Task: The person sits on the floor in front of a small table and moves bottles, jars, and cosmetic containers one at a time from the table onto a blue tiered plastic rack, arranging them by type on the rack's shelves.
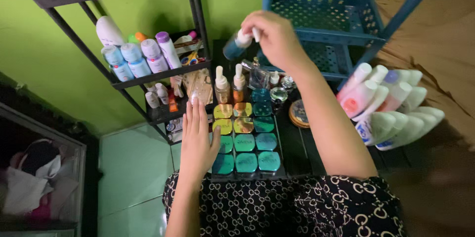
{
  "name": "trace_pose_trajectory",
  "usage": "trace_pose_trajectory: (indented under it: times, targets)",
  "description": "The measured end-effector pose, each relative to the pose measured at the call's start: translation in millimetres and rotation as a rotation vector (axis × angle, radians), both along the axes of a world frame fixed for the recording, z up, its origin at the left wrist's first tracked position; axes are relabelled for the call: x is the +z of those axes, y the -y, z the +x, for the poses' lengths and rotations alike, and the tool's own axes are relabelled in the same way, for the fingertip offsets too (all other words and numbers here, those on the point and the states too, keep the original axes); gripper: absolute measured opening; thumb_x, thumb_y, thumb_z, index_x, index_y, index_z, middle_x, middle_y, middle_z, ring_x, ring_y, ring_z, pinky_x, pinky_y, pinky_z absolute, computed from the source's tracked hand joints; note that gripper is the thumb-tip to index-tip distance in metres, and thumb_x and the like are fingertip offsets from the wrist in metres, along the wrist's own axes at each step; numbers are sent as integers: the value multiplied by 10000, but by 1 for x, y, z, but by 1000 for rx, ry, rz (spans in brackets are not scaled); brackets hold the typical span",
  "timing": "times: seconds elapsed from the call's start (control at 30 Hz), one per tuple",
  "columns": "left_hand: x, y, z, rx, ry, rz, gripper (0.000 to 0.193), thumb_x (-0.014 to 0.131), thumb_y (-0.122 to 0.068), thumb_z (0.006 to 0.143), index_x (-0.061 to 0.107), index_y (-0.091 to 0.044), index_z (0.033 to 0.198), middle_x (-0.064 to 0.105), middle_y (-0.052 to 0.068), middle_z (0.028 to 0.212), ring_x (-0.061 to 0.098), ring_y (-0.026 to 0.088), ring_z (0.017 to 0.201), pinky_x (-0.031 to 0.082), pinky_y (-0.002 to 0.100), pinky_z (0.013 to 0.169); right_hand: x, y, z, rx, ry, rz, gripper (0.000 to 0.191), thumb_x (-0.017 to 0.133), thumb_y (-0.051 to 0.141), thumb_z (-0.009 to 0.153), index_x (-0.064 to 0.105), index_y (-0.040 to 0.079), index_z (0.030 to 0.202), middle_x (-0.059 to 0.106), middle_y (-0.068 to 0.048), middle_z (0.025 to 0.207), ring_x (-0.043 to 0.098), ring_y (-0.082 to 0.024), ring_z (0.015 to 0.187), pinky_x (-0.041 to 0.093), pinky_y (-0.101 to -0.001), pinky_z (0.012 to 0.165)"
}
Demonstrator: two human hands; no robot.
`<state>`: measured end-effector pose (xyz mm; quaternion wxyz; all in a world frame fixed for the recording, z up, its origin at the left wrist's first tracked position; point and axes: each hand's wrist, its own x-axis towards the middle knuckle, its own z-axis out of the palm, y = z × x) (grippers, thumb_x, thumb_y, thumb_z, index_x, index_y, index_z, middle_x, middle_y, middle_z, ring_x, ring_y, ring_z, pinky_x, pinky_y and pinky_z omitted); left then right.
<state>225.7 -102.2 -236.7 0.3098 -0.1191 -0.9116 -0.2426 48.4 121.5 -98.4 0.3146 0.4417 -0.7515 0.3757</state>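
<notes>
1. Compacts point(246, 140): twelve set in a neat grid on the dark tabletop point(302, 150); dropper bottles stand just behind the grid.
2. Right hand point(274, 36): raised above the grid, grip closed on a teal bottle point(233, 46).
3. Left hand point(198, 140): flat, fingers extended, resting at the grid's left edge, holding nothing.

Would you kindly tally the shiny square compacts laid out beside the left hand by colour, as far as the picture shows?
Square compacts on the black tray, by the left hand:
Teal or green compacts: 9
Yellow compacts: 2
Orange-gold compacts: 2
Total: 13

The right hand holds a small teal bottle.
</notes>
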Motion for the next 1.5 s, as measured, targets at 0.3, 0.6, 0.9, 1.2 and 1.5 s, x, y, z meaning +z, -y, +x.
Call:
trace_pose_trajectory:
  times: [0.3, 0.6, 0.9, 1.2, 1.5]
  targets:
    - [33, -73, 16, -270, -61, 353, 793, 743, -99, 920, 316, 40, 1574, 397, 274, 1609, 399, 389, 1509, 366, 455, 1209, 47, -77, 113, -8, 179, -74, 116, 617, -66, 1040, 644, -6, 1136, 702, -86, 1073, 694, -159, 1014, 556, -280, 907]
    - [9, -146, 12, -573, 606, 892, 682, 749, -151, 920, 455, 14, 1513, 680, 110, 1222, 628, 124, 1043, 520, 287, 924, 7, -121, 121, 170, 733, -238, 302, 663, 41, 1007, 623, 60, 1306, 692, -22, 1103, 674, -97, 1020, 569, -266, 915]
    - [2, -162, 3, -737, 471, 1091, 628, 713, -74, 938, 429, 50, 1484, 632, 62, 1296, 608, 100, 1156, 495, 270, 983, -47, -123, 143, 107, 927, -173, 573, 847, 124, 805, 588, 9, 1303, 704, -31, 1188, 677, -103, 1078, 559, -294, 965]
    - [55, -156, -18, -525, -1, 272, 849, 797, -268, 926, 329, 62, 1552, 388, 280, 1596, 336, 405, 1517, 304, 489, 1226, 4, -138, 139, -214, 719, -104, 529, 860, 185, 819, 623, 24, 1264, 736, -41, 1155, 689, -110, 1032, 557, -303, 936]
    - [163, -151, -114, -206, -263, -251, 954, 693, -483, 926, 271, 75, 1574, 181, 217, 1681, 137, 441, 1559, 169, 642, 1220, 143, -203, -5, -378, 115, -236, 445, 890, 182, 928, 632, 19, 1254, 720, -72, 1166, 709, -165, 1036, 581, -321, 896]
